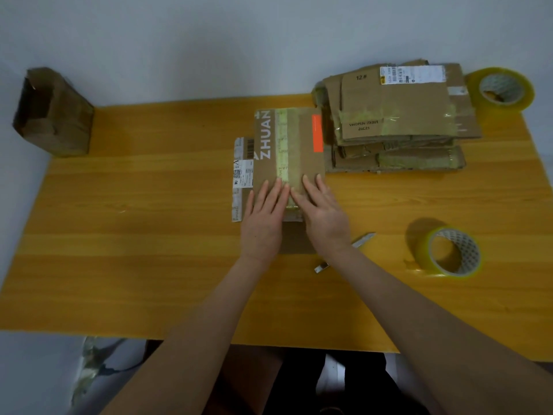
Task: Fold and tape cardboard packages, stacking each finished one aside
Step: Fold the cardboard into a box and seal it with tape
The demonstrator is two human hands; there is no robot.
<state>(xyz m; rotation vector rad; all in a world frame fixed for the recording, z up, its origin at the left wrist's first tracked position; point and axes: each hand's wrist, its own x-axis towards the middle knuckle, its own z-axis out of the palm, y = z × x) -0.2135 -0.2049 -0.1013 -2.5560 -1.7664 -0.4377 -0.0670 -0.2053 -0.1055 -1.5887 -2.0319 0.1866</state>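
Two hands lie flat on one cardboard package [296,145] in the middle of the desk [149,235]. The left hand [263,217] and the right hand [321,211] are side by side on its near end, and the grip of each is fully open: the fingers are straight and together, pressing down, and they close around nothing. A strip of pale tape [282,139] runs along the middle of the package, and its near end goes under the hands, so that part is hidden. White letters and an orange sticker [317,133] show on the top face; the first letters are cut off by the far edge. A part with a white label [242,172] sticks out on the left, and a brown piece shows between the wrists; whether these belong to the same package is hard to tell. Just to the right, touching or almost touching, is a stack of flat taped packages [395,115]; how many it holds cannot be counted. One tape roll [474,85] is behind the stack at the far right corner, another tape roll [423,250] is on the desk near the right forearm. A thin metal cutter [363,238] lies under that forearm, its middle hidden. A brown cardboard box [57,115] is at the far left corner, dark inside.
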